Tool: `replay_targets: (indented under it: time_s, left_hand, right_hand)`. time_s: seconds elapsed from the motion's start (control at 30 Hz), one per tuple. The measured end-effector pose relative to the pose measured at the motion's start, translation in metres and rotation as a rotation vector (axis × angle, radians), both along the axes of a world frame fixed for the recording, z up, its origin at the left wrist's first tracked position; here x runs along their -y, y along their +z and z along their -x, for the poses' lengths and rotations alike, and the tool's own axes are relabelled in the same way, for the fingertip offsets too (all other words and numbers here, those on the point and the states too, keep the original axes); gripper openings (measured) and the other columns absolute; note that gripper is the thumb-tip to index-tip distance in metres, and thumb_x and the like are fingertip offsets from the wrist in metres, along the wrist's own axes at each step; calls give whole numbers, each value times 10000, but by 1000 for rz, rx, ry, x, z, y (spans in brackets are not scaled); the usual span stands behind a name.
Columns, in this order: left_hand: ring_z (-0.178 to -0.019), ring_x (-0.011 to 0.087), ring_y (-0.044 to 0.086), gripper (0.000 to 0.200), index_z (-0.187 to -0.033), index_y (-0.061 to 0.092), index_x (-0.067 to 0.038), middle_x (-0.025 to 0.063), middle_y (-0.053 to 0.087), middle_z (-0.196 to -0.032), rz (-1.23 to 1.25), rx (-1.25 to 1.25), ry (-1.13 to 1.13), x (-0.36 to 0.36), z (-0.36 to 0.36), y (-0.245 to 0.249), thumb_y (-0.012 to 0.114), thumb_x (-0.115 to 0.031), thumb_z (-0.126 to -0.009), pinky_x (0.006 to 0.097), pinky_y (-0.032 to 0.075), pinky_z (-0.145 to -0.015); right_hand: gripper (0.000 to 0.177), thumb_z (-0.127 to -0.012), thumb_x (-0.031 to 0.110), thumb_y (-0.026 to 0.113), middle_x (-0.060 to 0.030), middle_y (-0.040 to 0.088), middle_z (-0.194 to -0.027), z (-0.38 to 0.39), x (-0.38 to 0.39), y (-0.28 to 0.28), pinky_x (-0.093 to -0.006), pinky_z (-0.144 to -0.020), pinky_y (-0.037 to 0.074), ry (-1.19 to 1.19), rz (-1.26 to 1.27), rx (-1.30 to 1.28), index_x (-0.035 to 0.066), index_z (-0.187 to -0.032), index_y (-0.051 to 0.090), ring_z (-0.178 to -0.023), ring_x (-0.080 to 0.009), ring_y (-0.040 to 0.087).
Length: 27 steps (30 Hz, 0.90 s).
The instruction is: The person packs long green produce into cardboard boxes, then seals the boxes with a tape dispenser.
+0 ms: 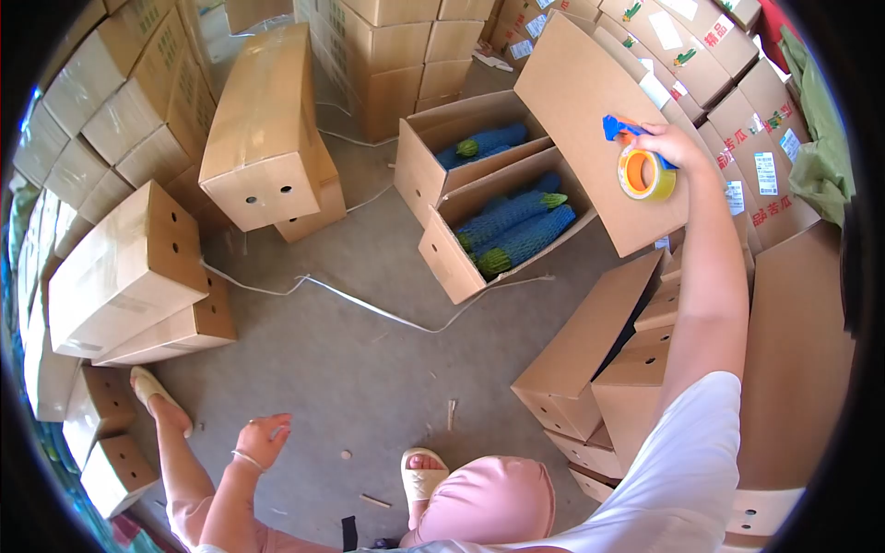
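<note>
My right hand [671,146] is stretched far forward with its fingers closed around a tape dispenser [623,127] that has blue plastic parts. On it sits a yellow-rimmed roll of tape [634,175]. Hand and dispenser overlap a large flat cardboard panel [576,111]. Beside that panel, an open carton [452,267] holds several green vegetables in blue mesh sleeves [525,238]. Just behind it, a second open carton [419,166] holds more of the sleeved vegetables [484,145]. My left hand [265,440] hangs over the floor at lower left, empty, its fingers loosely bent and slightly apart.
Closed cartons [258,129] stand in pairs at left, with tall carton stacks [392,55] behind. Printed cartons [756,157] are piled at right, above more boxes [581,359] near my right arm. A white strap [369,311] trails across the concrete floor [341,369].
</note>
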<state>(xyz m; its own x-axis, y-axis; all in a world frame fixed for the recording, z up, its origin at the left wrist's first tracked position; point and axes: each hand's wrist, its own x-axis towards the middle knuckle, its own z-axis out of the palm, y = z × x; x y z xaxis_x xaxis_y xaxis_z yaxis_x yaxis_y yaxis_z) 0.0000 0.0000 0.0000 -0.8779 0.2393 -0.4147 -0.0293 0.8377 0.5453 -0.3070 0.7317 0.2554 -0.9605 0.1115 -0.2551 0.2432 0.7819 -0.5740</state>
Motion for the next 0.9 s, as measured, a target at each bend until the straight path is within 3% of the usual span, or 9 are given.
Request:
replay_targets:
  time_s: [0.07, 0.1, 0.17, 0.27, 0.43, 0.57, 0.63, 0.8, 0.9]
  left_hand:
    - [-881, 285, 650, 284, -1114, 661, -124, 91, 702, -991, -14, 26, 36, 5, -8, 10, 613, -208, -846, 378, 512, -777]
    - [-881, 285, 650, 284, -1114, 661, -124, 91, 702, -991, -78, -67, 34, -26, 17, -18, 613, -208, -846, 378, 512, -777]
    - [-877, 287, 650, 280, -1112, 660, -118, 91, 701, -996, -58, -38, 43, -14, -6, -6, 612, -190, -845, 371, 512, -770]
    - [-913, 308, 642, 254, -1085, 663, -118, 96, 697, -974, -66, -74, 38, -17, -29, 14, 613, -191, -847, 404, 504, -808]
    - [-930, 263, 659, 253, -1105, 651, -67, 118, 698, -977, -321, -192, 200, -32, -46, 14, 611, -143, -867, 351, 507, -820]
    - [-981, 128, 635, 257, -1152, 620, -4, 92, 700, -1006, -809, 8, 461, -62, -64, -17, 583, -129, -930, 259, 489, -845]
    - [-982, 138, 632, 281, -1187, 601, -4, 76, 683, -1056, -1058, 55, 494, -82, -68, -13, 568, -136, -942, 251, 483, -857]
    - [-1107, 196, 576, 410, -1339, 500, -101, 77, 589, -1258, -1281, 341, 501, -95, -90, 30, 515, -284, -972, 342, 475, -905]
    - [-1262, 304, 461, 564, -1434, 367, -136, 132, 460, -1402, -1408, 503, 518, -84, -107, 42, 484, -434, -969, 484, 426, -993]
  right_hand:
    - [697, -684, 470, 720, -146, 673, -1105, -9, 27, -16, -355, -897, 500, -105, -510, -132, 192, -1305, 566, -964, -302, 664]
    - [697, -684, 470, 720, -146, 673, -1105, -12, 37, 26, -355, -897, 500, -126, -568, -227, 192, -1305, 566, -964, -302, 664]
    - [740, -654, 492, 732, -150, 682, -1053, -39, 95, 18, -356, -871, 499, -212, -763, -215, 191, -1307, 560, -947, -307, 647]
    - [755, -664, 504, 727, -149, 689, -987, -63, 126, -8, -381, -926, 433, -15, -1071, -305, 189, -1325, 543, -938, -298, 604]
    - [719, -704, 499, 707, -141, 700, -907, -112, 190, 30, -400, -928, 401, 67, -954, -325, 174, -1324, 542, -931, -301, 637]
    - [725, -721, 568, 649, -148, 701, -967, -141, 250, 50, -420, -952, 370, 81, -792, -381, 154, -1309, 558, -951, -295, 659]
    - [755, -710, 586, 631, -135, 701, -1003, -154, 281, 60, -416, -970, 369, 42, -706, -399, 147, -1318, 551, -987, -290, 651]
    - [767, -708, 576, 636, -153, 696, -1019, -213, 343, 91, -386, -991, 388, 156, -667, -390, 119, -1318, 549, -982, -288, 653]
    - [695, -732, 410, 738, -155, 701, -985, -259, 357, 98, -349, -833, 510, 300, -339, -520, 47, -1295, 553, -890, -212, 683]
